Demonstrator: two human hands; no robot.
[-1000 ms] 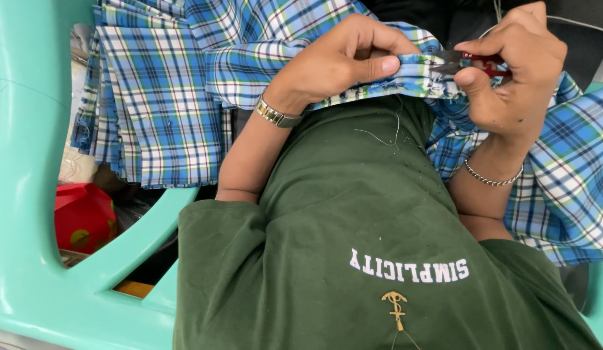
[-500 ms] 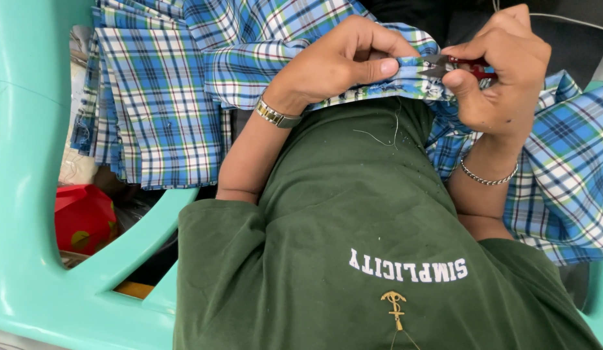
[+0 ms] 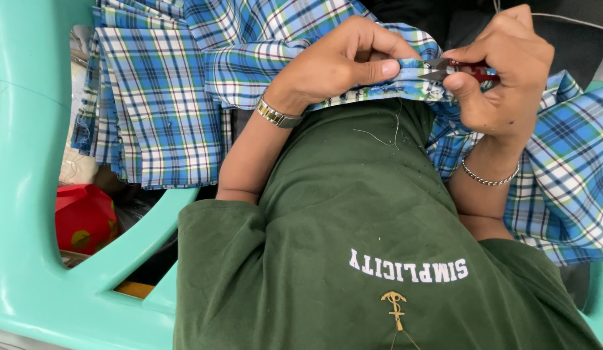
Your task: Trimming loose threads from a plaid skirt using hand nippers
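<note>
A blue, white and green plaid garment (image 3: 165, 110) lies across my lap and spreads to both sides. My left hand (image 3: 343, 61), with a metal watch at the wrist, pinches a folded edge of the plaid cloth between thumb and fingers. My right hand (image 3: 502, 74), wearing a chain bracelet, grips small red-handled thread snips (image 3: 460, 69), and the metal tips touch the cloth edge right beside my left thumb. Loose threads lie on my dark green shirt (image 3: 379, 214) just below the hands.
I sit in a mint-green plastic chair (image 3: 29, 194), its arm at the left. A red bag (image 3: 84, 217) rests below the chair arm. More plaid cloth (image 3: 567, 188) hangs at the right. Dark fabric lies at the top right.
Both hands have shifted slightly left with the cloth edge. The snips' tips have come closer to my left thumb, against the cloth.
</note>
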